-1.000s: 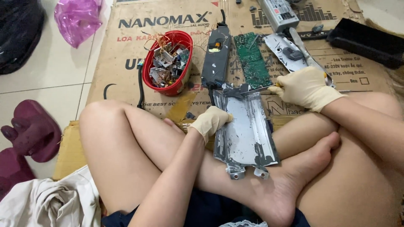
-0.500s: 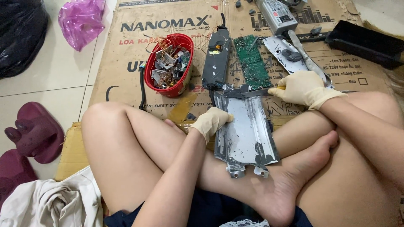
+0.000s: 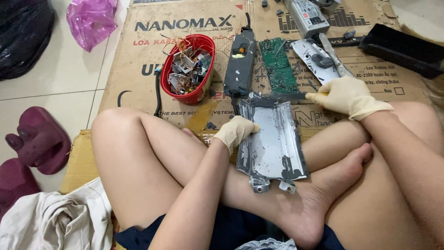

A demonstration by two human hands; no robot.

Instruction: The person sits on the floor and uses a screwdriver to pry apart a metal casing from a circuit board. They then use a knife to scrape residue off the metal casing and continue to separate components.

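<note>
You are sitting cross-legged on a flattened cardboard sheet [image 3: 138, 51], and both your hands are wearing pale latex gloves. Your left hand [image 3: 235, 131] is gripping the left edge of a bent grey metal casing plate [image 3: 273, 141], with the fingers curled over its rim. The plate is resting tilted on your shin and foot, its two small mounting tabs pointing toward you. Your right hand [image 3: 349, 96] is closed around a thin dark tool [image 3: 289, 96], a blade or flat driver as far as I can tell, and its tip is lying against the top edge of the plate.

Beyond the plate, a green circuit board [image 3: 276, 65] is lying on the cardboard, and beside it a long dark housing [image 3: 240, 62]. To the left of that, a red plastic bowl [image 3: 203, 88] is holding copper wire and small salvaged parts. A black tray [image 3: 402, 48] is sitting at the far right, and a pink plastic bag [image 3: 91, 21] is lying on the tiled floor at the upper left.
</note>
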